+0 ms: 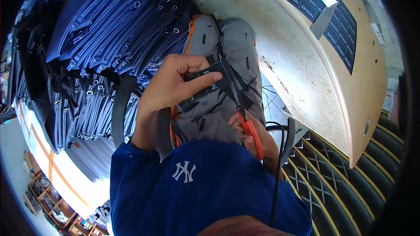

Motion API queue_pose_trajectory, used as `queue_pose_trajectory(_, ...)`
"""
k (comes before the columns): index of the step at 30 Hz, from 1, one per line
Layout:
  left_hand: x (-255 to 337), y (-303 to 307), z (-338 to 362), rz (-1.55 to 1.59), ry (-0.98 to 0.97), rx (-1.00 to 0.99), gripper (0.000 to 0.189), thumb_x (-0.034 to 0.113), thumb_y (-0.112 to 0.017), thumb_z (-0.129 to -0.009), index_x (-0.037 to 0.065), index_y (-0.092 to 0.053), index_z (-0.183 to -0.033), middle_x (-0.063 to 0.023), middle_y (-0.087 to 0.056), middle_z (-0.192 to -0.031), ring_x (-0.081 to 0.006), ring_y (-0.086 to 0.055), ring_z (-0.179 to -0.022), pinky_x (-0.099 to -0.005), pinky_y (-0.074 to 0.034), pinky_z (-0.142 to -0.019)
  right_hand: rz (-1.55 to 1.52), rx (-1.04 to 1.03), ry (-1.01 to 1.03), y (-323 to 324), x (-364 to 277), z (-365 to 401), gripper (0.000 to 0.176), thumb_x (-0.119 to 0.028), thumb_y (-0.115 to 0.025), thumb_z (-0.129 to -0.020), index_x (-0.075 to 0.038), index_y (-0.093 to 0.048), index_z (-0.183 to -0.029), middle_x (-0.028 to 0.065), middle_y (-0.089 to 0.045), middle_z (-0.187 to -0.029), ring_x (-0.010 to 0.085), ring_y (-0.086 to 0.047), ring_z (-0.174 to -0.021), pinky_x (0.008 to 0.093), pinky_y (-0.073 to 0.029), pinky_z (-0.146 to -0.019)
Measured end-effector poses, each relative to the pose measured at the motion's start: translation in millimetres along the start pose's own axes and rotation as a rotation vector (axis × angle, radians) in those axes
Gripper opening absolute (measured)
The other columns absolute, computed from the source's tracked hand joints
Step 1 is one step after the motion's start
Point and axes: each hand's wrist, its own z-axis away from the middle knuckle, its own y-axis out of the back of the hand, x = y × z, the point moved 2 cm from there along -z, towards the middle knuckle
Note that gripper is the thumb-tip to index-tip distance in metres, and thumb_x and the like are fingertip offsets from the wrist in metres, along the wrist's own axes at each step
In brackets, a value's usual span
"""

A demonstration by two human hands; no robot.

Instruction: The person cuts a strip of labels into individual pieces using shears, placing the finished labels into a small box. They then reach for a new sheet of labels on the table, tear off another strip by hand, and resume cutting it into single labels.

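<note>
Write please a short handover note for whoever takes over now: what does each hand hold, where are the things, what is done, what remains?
Left hand: pinches the black label strip over the lap, thumb on top.
Right hand: grips the orange-handled scissors, blades at the strip.
Things: grey garment under the strip; printed label sheets on the table; blue garment stack at left.
Done: small black pieces on the grey garment, seemingly cut.
Left: this cut looks unfinished.
</note>
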Motion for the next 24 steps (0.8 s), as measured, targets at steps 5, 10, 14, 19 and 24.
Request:
queue_pose_trajectory(5, -5.9, -0.3, -6.7, -0.046, -0.062, -0.046, 0.035, 0.015, -0.067, -0.084, 0.001, -0.047, -0.059, 0.0045, -0.027, -0.05, -0.0025, -0.024, -0.05, -0.0251, -0.018, -0.045, 0.008, -0.022, 0.01, -0.5, 5.1, 4.0, 0.084, -0.077, -0.04, -0.076, 0.002, -0.046, -0.105, 0.0021, -0.039, -0.068, 0.0147, -0.043, -0.062, 0.0283, -0.038, -0.061)
queue_pose_trajectory(10, -0.4, 2.8, -8.3, -0.062, 0.04, -0.062, 0.021, 0.012, -0.066, -0.085, 0.001, -0.06, -0.069, 0.0073, -0.049, -0.055, 0.0022, -0.039, -0.052, -0.0183, -0.027, -0.046, -0.004, -0.019, 0.042, 0.0, 12.0, 5.6, 0.086, -0.077, -0.039, -0.077, 0.004, -0.046, -0.104, 0.002, -0.039, -0.069, 0.0149, -0.042, -0.062, 0.0285, -0.038, -0.062)
queue_pose_trajectory(14, -1.9, 0.0, -8.7, 0.001, 0.087, -0.036, 0.022, 0.012, -0.066, -0.085, 0.001, -0.059, -0.068, 0.0074, -0.048, -0.055, 0.0023, -0.038, -0.052, -0.0185, -0.026, -0.046, -0.013, -0.01, 0.058, 1.6, 11.6, 7.5, 0.085, -0.077, -0.039, -0.077, 0.005, -0.046, -0.103, 0.001, -0.037, -0.069, 0.0138, -0.041, -0.06, 0.0276, -0.037, -0.06)
queue_pose_trajectory(19, 1.0, -8.7, -9.5, 0.014, -0.015, -0.049, 0.035, 0.013, -0.066, -0.084, 0.002, -0.046, -0.058, 0.0057, -0.029, -0.051, -0.0022, -0.025, -0.051, -0.0249, -0.018, -0.045, -0.017, 0.005, 0.043, 1.1, 11.9, 7.4, 0.084, -0.076, -0.04, -0.077, 0.004, -0.045, -0.101, 0.0003, -0.035, -0.067, 0.0129, -0.039, -0.057, 0.0265, -0.036, -0.058)
queue_pose_trajectory(24, 2.4, -12.0, -10.6, -0.052, -0.062, -0.102, 0.033, 0.012, -0.066, -0.085, 0.001, -0.047, -0.06, 0.0056, -0.031, -0.052, -0.0014, -0.026, -0.053, -0.024, -0.02, -0.046, -0.016, 0.018, 0.062, 0.2, 11.0, 5.6, 0.084, -0.076, -0.041, -0.077, 0.004, -0.045, -0.099, 0.0008, -0.036, -0.066, 0.0129, -0.04, -0.057, 0.0275, -0.037, -0.059)
